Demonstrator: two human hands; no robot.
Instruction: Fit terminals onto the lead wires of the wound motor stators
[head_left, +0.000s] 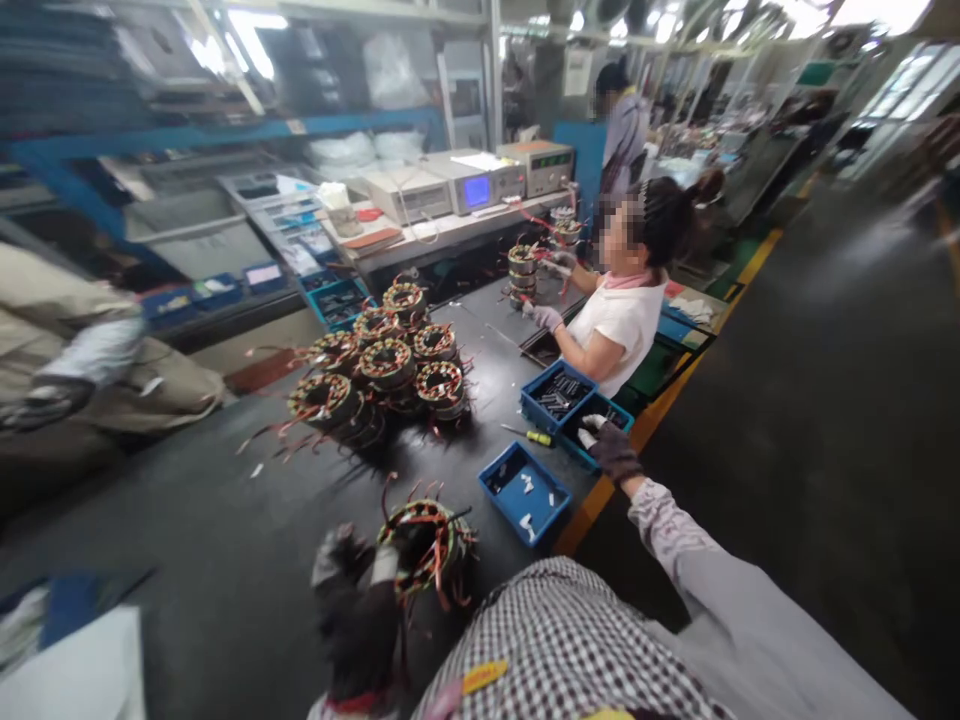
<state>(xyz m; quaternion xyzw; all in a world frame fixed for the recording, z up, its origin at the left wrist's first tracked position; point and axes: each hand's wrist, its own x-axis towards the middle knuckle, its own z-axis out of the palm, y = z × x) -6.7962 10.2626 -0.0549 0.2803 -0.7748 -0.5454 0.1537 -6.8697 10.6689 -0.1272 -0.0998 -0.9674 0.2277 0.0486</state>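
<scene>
A motor stator (pixel 427 545) with copper windings and loose red lead wires stands on the dark bench right in front of me. My left hand (pixel 356 590), in a dark glove with a pale thumb tip, grips its left rim. Over a blue bin (pixel 581 455) to the right reaches my right hand (pixel 611 445), gloved in dark fabric with whitish fingertips. Its fingers are apart, and nothing shows between them. Beside that bin, another blue bin (pixel 559 395) holds many small black pieces. Nearer me, a blue tray (pixel 525 495) contains a few small white pieces.
Several stacked stators (pixel 386 360) with trailing wires occupy the bench middle. A yellow-handled screwdriver (pixel 538 437) lies beside the bins. Across from me a co-worker (pixel 622 310) handles another stator stack (pixel 521 265). Another person's gloved arm (pixel 90 360) is at left. Test instruments (pixel 476 190) line a shelf.
</scene>
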